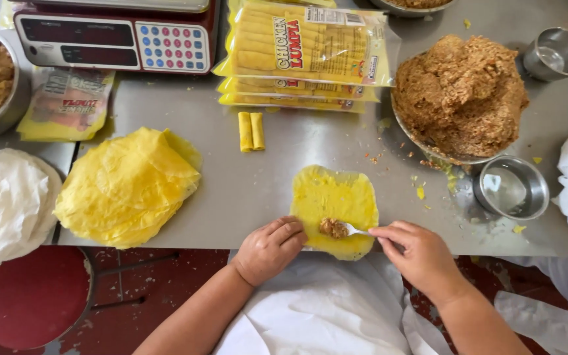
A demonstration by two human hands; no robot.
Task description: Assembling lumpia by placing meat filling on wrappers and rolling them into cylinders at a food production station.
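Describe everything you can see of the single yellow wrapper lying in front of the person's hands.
The yellow wrapper is a thin, soft, roughly square sheet with uneven edges, lying flat on the grey metal table; its near edge reaches the table's front edge. A small lump of brown filling sits near that edge. The left hand rests fingertips on its near left corner. The right hand holds a small utensil, whose tip meets the filling.

A stack of yellow wrappers (pixel 126 186) lies left of the grip, two finished rolls (pixel 252 131) beyond it. Sealed packs (pixel 307 52) and a scale (pixel 114 36) sit farther back; a small steel bowl (pixel 511 187) stands right.
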